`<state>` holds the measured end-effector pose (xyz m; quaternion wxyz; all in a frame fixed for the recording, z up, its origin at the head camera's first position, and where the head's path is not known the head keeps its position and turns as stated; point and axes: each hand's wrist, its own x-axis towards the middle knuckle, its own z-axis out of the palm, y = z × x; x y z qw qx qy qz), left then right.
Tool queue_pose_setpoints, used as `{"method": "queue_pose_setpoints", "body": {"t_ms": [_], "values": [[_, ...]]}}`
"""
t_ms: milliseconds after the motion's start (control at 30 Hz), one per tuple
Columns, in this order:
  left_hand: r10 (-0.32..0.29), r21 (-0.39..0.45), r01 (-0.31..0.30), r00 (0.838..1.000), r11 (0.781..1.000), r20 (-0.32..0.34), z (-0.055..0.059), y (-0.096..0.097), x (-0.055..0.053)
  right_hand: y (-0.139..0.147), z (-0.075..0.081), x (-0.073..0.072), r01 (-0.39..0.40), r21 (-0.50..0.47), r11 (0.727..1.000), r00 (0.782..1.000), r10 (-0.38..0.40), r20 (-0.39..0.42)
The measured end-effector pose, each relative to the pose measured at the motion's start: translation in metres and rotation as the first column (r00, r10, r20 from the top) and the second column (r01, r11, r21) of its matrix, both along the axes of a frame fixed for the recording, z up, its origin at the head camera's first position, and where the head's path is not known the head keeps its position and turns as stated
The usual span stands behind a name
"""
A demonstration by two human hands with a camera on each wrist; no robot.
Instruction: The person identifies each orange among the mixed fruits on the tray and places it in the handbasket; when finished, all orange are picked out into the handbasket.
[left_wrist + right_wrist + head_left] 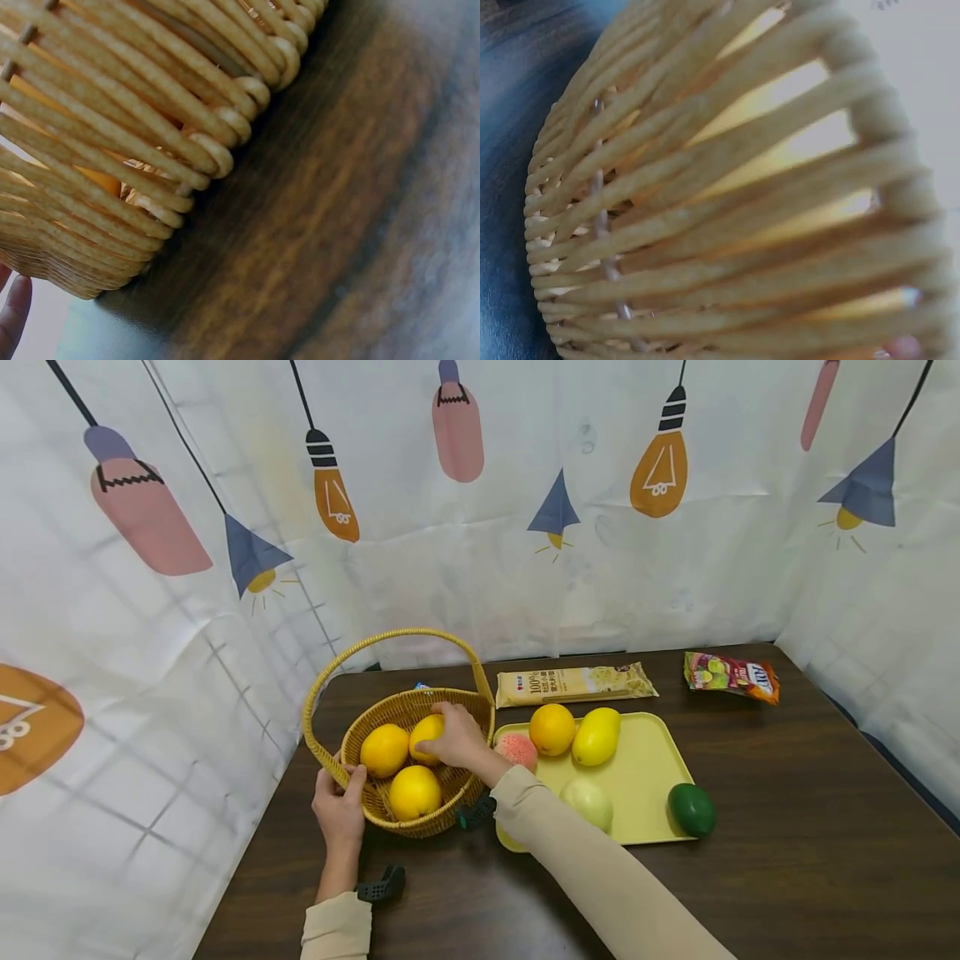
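Observation:
A yellow wicker basket point(427, 827) with a tall arched handle stands at the left of the table. My left hand point(339, 810) grips its left rim by the foot of the handle, thumb over the edge. Reaching in over the right rim, my right hand point(457, 739) holds an orange point(426, 741) between thumb and fingers. Another orange point(385, 750) lies left of it, and a third orange point(415, 792) sits nearer the front. Both wrist views show mostly the basket's woven side point(112, 112), with a bit of a left fingertip point(15, 311).
Right of the basket, a yellow tray point(645, 768) bears a peach point(516, 750), an orange point(552, 729), a lemon point(596, 737), a pale green round fruit point(587, 803) and a dark green fruit point(692, 810). Behind lie a long noodle packet point(573, 685) and a colourful snack bag point(731, 677).

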<state>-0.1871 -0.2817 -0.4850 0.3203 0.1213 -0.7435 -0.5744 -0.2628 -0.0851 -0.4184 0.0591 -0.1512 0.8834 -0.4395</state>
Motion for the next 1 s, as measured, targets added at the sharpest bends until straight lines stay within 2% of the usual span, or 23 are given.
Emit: {"method": "queue_pose_setpoints", "body": {"t_ms": [167, 300, 333, 533, 767, 900, 1000], "values": [[0.006, -0.008, -0.007, 1.000, 1.000, -0.020, 0.007, 0.003, 0.003, 0.007, 0.003, 0.002, -0.037, -0.035, 0.999, 0.999, 0.036, -0.020], [0.012, -0.004, -0.012, 1.000, 1.000, -0.017, 0.005, 0.003, 0.002, 0.011, 0.002, 0.001, -0.058, -0.047, 0.997, 0.998, 0.057, -0.030], [0.016, -0.002, -0.016, 1.000, 1.000, -0.020, 0.000, 0.000, -0.001, 0.012, 0.002, 0.001, -0.063, -0.051, 0.997, 0.998, 0.062, -0.030], [0.004, 0.013, -0.004, 1.000, 1.000, -0.015, 0.001, 0.002, 0.000, 0.023, 0.005, 0.005, -0.105, -0.115, 0.988, 0.993, 0.098, -0.064], [0.003, 0.001, -0.003, 1.000, 1.000, -0.026, 0.003, 0.002, 0.000, 0.051, 0.014, 0.013, -0.172, -0.290, 0.942, 0.983, 0.144, -0.116], [0.014, 0.005, -0.014, 1.000, 1.000, -0.025, 0.002, 0.002, 0.000, 0.072, 0.021, 0.018, -0.204, -0.301, 0.931, 0.976, 0.169, -0.141], [0.022, 0.004, -0.022, 0.999, 1.000, -0.024, 0.001, 0.003, 0.000, 0.087, 0.025, 0.023, -0.212, -0.273, 0.938, 0.972, 0.176, -0.153]]}}
